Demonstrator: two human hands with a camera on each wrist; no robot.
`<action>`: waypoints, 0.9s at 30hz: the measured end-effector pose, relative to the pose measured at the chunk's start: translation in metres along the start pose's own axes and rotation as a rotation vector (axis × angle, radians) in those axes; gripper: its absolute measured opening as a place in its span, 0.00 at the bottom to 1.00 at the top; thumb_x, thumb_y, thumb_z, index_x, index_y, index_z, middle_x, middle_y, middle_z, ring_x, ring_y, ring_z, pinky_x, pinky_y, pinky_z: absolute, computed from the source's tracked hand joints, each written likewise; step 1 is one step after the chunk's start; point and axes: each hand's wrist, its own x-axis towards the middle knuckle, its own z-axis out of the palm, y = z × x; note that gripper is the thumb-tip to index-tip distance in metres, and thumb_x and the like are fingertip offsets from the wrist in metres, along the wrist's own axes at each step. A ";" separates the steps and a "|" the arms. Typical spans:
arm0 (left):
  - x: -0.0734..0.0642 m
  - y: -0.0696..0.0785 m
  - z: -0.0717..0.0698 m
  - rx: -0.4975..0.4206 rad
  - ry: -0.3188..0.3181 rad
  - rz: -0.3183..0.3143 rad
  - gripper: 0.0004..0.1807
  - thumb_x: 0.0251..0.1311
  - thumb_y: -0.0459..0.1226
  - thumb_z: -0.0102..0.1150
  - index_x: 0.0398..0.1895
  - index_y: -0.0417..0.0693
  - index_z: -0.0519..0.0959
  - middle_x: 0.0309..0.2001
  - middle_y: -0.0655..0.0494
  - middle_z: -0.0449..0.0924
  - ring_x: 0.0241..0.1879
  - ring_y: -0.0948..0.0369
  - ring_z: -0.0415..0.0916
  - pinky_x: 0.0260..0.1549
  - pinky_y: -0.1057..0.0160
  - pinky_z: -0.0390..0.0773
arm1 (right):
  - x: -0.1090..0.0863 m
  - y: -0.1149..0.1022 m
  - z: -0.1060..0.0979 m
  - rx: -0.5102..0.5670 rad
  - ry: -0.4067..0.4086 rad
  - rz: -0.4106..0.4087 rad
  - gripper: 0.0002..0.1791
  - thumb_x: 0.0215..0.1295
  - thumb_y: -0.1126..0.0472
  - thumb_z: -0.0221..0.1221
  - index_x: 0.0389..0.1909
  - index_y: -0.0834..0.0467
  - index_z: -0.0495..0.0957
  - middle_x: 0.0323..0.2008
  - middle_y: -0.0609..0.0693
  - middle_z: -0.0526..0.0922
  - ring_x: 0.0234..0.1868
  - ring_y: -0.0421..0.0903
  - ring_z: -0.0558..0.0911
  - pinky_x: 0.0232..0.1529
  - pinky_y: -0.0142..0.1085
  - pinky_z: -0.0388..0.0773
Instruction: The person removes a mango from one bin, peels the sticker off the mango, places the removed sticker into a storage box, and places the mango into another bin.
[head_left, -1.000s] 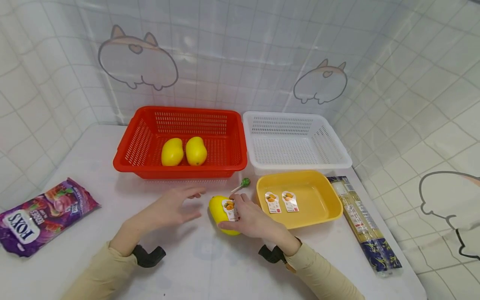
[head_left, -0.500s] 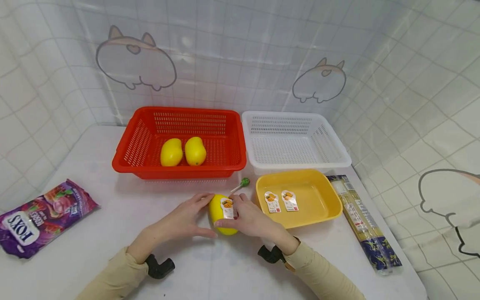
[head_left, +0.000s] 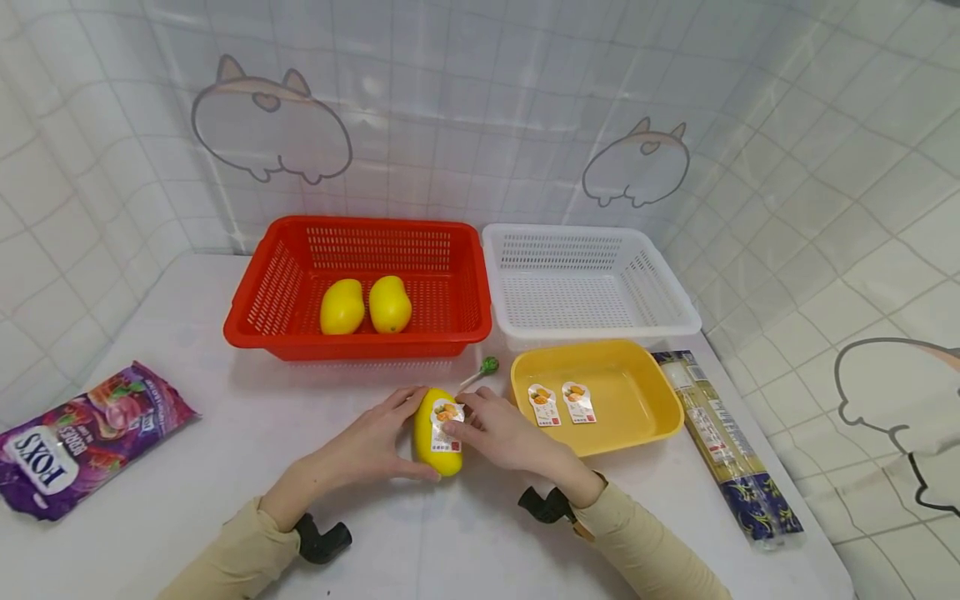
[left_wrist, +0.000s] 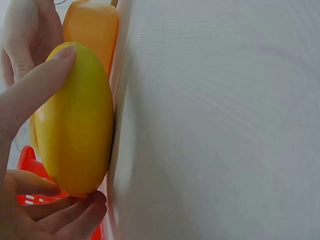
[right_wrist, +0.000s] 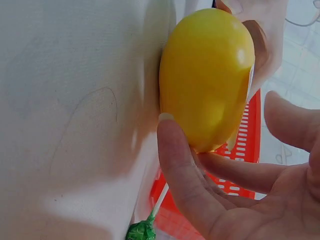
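A yellow mango (head_left: 424, 435) with a white printed sticker (head_left: 446, 427) lies on the table. My left hand (head_left: 369, 442) grips it from the left, thumb at its near end and fingers round its far end. In the left wrist view the thumb presses on the skin of the mango (left_wrist: 80, 125). My right hand (head_left: 510, 433) is on the other side, its fingertips touching the mango (right_wrist: 205, 75) near the far end. The right thumb (right_wrist: 287, 120) stands away from the mango in the right wrist view.
A red basket (head_left: 375, 348) at the back holds two mangoes, beside a white basket (head_left: 600, 332). A yellow tray (head_left: 630, 408) with two stickers (head_left: 561, 404) sits front right. Nearby are a green lollipop (head_left: 489, 365), a noodle pack (head_left: 727, 450) and a purple candy bag (head_left: 97, 442).
My left hand has come in from the left and taken hold of the mango. The right hand has loosened and drawn slightly right, uncovering the sticker. The mango has shifted a little left.
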 end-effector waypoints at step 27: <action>0.002 0.000 0.007 -0.048 0.024 -0.028 0.69 0.36 0.68 0.74 0.79 0.43 0.54 0.77 0.46 0.56 0.73 0.46 0.59 0.69 0.41 0.64 | 0.005 0.000 -0.002 0.012 0.183 -0.103 0.11 0.70 0.62 0.60 0.51 0.60 0.81 0.38 0.46 0.80 0.37 0.42 0.77 0.40 0.28 0.80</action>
